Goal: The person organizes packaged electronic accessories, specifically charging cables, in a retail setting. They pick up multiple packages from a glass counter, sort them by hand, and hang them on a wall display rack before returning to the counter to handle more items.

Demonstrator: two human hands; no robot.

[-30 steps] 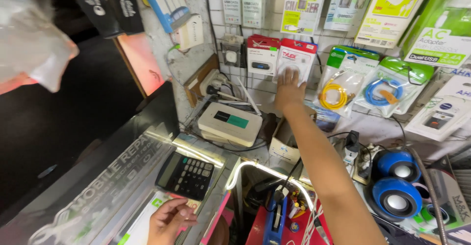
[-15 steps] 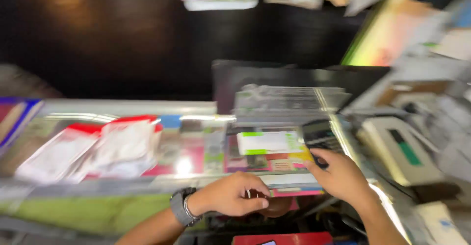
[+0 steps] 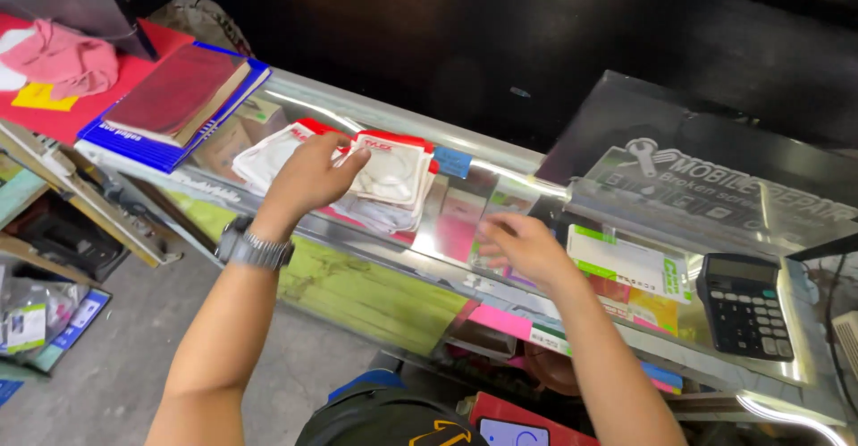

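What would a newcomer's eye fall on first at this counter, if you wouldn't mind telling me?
Probably the left hand, wearing a wristwatch, resting on a pile of red-topped clear packets in the middle of the glass counter. The right hand hovers low over the glass just to their right. A black calculator sits at the far right, and a dark red book lies on a blue pad at the far left.

A pile of flat clear packets (image 3: 386, 176) with red tops lies on the glass counter (image 3: 447, 231), under the fingers of the left hand (image 3: 308, 178). Just beside it is a small blue label (image 3: 453, 162). A white card with green edges (image 3: 626, 263) lies near the right hand (image 3: 523, 245). Behind it stands a clear sign (image 3: 715, 187) with white print. The black calculator (image 3: 746, 305) has a dark grey screen (image 3: 738, 270).
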